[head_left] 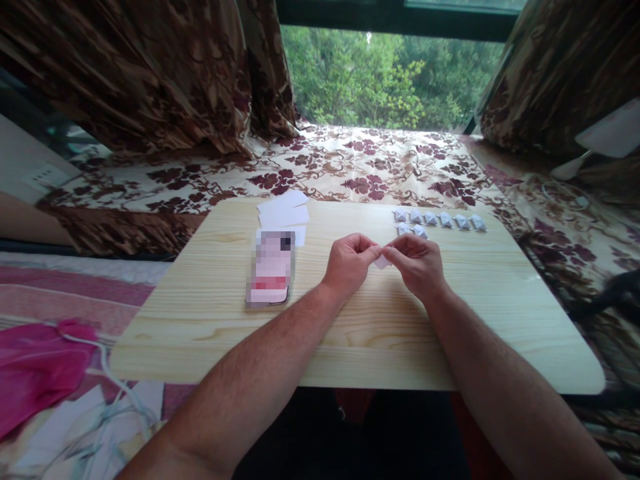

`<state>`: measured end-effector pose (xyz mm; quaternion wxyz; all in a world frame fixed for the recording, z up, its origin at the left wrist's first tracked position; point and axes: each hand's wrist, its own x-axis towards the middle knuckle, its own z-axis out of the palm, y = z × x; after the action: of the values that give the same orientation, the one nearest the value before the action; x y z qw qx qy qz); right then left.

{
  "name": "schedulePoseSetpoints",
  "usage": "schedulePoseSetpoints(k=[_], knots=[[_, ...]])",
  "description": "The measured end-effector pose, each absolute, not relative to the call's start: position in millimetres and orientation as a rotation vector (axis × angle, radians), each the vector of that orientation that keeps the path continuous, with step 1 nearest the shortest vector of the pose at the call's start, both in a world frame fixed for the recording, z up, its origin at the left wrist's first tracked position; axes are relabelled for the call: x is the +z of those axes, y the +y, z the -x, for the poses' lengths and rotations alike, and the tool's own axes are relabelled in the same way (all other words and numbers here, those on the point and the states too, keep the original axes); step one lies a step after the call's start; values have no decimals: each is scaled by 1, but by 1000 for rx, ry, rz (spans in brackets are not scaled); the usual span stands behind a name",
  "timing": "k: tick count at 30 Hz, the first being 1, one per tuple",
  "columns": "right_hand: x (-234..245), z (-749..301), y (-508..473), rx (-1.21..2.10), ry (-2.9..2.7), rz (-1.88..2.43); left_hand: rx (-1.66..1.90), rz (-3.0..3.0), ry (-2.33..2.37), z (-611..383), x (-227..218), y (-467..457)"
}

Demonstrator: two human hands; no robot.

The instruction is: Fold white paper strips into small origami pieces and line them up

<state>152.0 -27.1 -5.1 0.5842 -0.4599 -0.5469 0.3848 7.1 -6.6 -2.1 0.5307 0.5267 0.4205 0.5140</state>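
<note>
My left hand (349, 263) and my right hand (416, 263) meet over the middle of the light wooden table (210, 320). Both pinch a small piece of white folded paper (383, 262) between thumbs and fingertips, just above the tabletop. Most of that paper is hidden by my fingers. Behind my right hand, several small folded white paper figures (439, 219) stand in a row near the table's far edge, with two more (413, 230) just in front of them.
A phone (271, 270) lies flat left of my hands. Behind it sits a small stack of white paper sheets (283, 212). A floral cloth (350, 167) covers the ledge beyond the table, under a window. Pink fabric (35, 367) and cables lie at lower left.
</note>
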Motion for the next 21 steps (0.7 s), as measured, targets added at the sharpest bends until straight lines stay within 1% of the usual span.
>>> schedulePoseSetpoints(k=[15, 21], knots=[[-4, -155, -26, 903, -1258, 1090, 1247, -1239, 1009, -8, -5, -4], [-8, -156, -19, 1044, -1235, 1064, 1336, -1140, 975, -7, -8, 2]])
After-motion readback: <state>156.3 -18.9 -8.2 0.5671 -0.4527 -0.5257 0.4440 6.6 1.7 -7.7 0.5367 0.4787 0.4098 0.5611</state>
